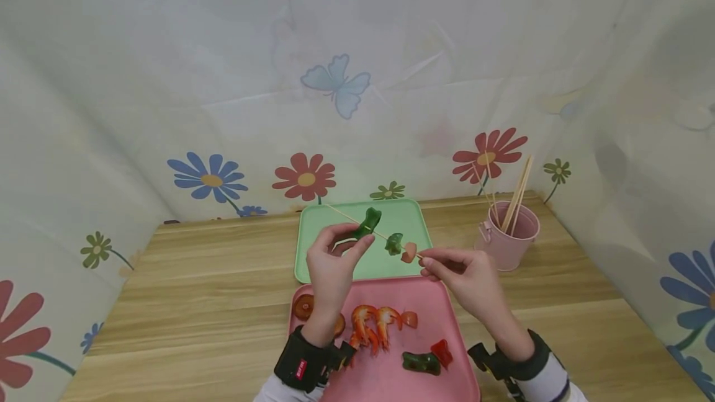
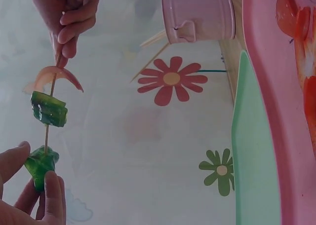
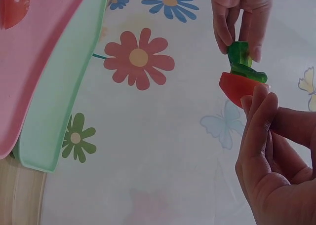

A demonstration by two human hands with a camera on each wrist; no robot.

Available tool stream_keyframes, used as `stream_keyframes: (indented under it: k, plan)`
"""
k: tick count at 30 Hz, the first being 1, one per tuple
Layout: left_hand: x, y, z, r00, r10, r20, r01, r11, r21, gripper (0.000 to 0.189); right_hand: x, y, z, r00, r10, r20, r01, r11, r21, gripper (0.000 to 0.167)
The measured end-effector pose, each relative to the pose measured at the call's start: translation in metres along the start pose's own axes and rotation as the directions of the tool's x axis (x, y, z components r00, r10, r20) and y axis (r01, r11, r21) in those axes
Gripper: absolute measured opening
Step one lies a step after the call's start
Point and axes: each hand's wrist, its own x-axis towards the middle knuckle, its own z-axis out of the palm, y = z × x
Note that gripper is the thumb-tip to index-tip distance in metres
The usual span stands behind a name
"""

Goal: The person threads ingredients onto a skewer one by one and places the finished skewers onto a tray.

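It looks like a small booth or screened-off corner; whether it stands in a home, a studio or elsewhere cannot be told. Pale, creased sheeting (image 1: 223,48) printed with flowers (image 1: 304,179) and butterflies (image 1: 337,87) rises at twelve o'clock of the wood-grain surface (image 1: 206,309), and along nine and three. A green tray (image 1: 315,234) at twelve, a pink tray (image 1: 380,383) bearing food pieces (image 1: 421,363) at six and a pink bucket (image 1: 505,254) of sticks (image 1: 520,194) at two suggest food-preparation.

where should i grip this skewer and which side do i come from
Probably the end past the orange piece, pinched from the right in the head view, where the right hand holds it. The skewer is thin, suiting a fingertip pinch, and its other tip sticks out bare past the left hand, so leave that free.
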Motion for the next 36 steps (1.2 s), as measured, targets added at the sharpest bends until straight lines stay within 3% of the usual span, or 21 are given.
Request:
stream_keyframes:
  k: [20, 30, 36]
  plan:
    - [-0.017, -0.001, 0.018, 0.996, -0.052, 0.07, 0.051, 0.998, 0.023, 0.026, -0.001, 0.0, 0.003, 0.998, 0.064, 0.013, -0.064, 0.998, 0.004, 0.018]
    - [-0.024, 0.027, 0.024, 0.992, -0.074, 0.098, 0.068, 0.996, 0.062, 0.025, -0.002, 0.001, 0.005, 0.998, 0.065, 0.001, -0.065, 0.998, -0.012, 0.017]
    - [-0.024, 0.031, 0.026, 0.99, -0.08, 0.112, 0.073, 0.995, 0.066, 0.026, -0.002, 0.003, 0.004, 0.999, 0.053, -0.011, -0.052, 0.998, 0.026, 0.019]
